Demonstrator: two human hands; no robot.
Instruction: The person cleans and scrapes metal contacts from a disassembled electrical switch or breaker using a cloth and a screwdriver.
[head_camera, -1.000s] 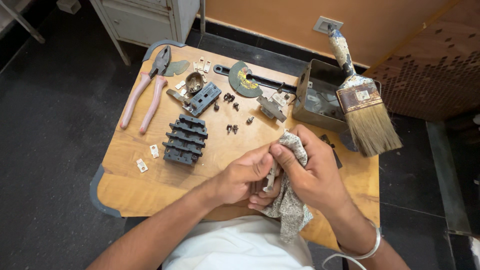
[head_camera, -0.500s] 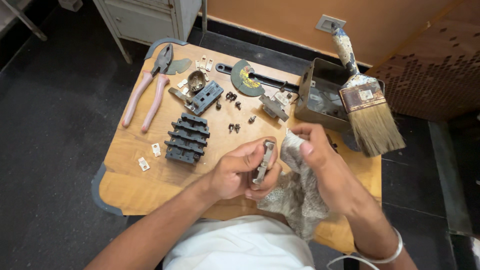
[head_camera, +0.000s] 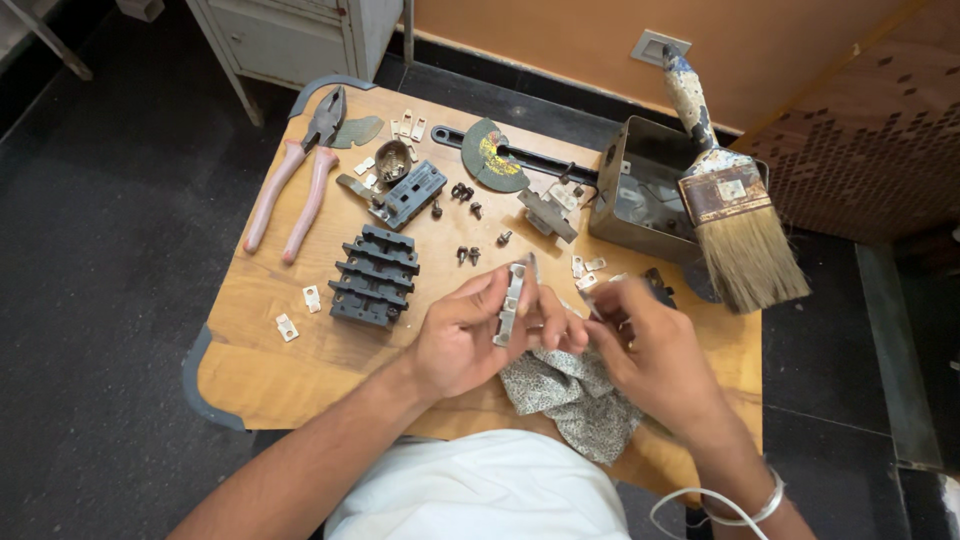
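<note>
A narrow grey metal strip (head_camera: 512, 303) is held upright in the left hand (head_camera: 470, 335), pinched between thumb and curled fingers, just above the near edge of the wooden table (head_camera: 250, 370). A second ago this piece was wrapped in the patterned cloth (head_camera: 570, 395) and rubbed between both hands; now the cloth has been dropped to the near edge, where it lies crumpled under the hands, and the strip is left bare and turned up to be looked at. From this it may be judged that the wiping of this piece is finished, or at least paused, and that a check of its surface is in hand.

The right hand (head_camera: 650, 345) is blurred by motion: its fingers are half curled close beside the strip, and whether anything small is gripped in them cannot be told.

Towards the middle of the table a black terminal block (head_camera: 375, 277) is set, with loose dark screws (head_camera: 468, 255) scattered beyond it. Pink-handled pliers (head_camera: 295, 180) are laid along the far left corner. At the far right edge an open grey metal box (head_camera: 645, 190) is stood, and a worn paintbrush (head_camera: 725, 190) is propped across it, bristles hanging over the right edge. Small pale metal clips (head_camera: 300, 310) are strewn near the left edge.
</note>
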